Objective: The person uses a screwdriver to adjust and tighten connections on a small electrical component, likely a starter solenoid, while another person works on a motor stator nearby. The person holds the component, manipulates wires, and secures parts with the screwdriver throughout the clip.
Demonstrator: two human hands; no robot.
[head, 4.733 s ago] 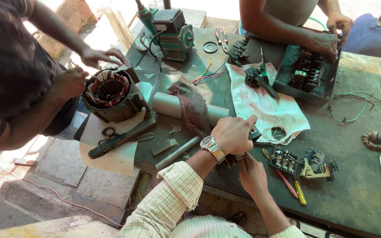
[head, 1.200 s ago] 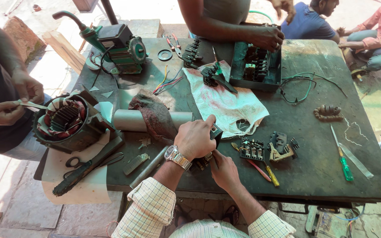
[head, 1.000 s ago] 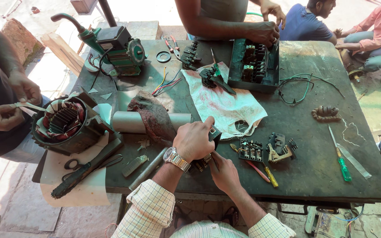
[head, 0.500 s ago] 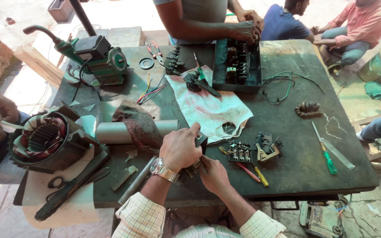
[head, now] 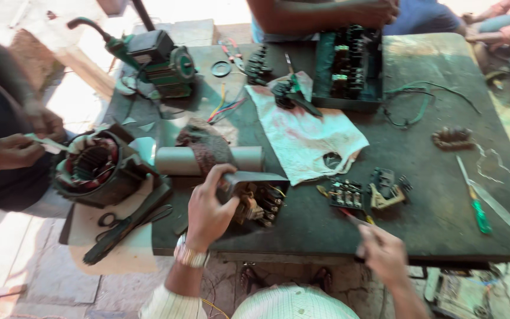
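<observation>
While my left hand (head: 208,207) grips a grey metal bar (head: 254,177) near the bench's (head: 420,177) front edge, its fingers are clamped round the bar's near end. Just under the bar, touching it, sits a switch block (head: 259,204) with dark terminals and coppery parts. My right hand (head: 382,254) hangs at the front edge, further right, blurred; its fingers are closed on a thin red-tipped tool (head: 352,217), though I cannot tell what kind of tool it is. The tool's tip lies just beside a small terminal block (head: 343,194), and a second dark part (head: 388,188) sits next to that.

Behind my left hand a grey tube (head: 208,159) lies crosswise with a brown rag (head: 205,145) draped over it. A stained white cloth (head: 308,133) is spread at the middle of the bench. Toward the right edge lie a green screwdriver (head: 473,198) and a small brown coil (head: 453,137). Near the back edge stands an open dark box (head: 349,68) of parts, with another person's arm (head: 326,12) over it. A green motor (head: 160,59) stands at the back left corner.

Off the left edge, a motor stator (head: 90,165) rests with its copper windings showing, and another person's 2 hands (head: 10,150) hold a pale strip beside it. Scissors (head: 131,215) lie on a board at the front left corner.
</observation>
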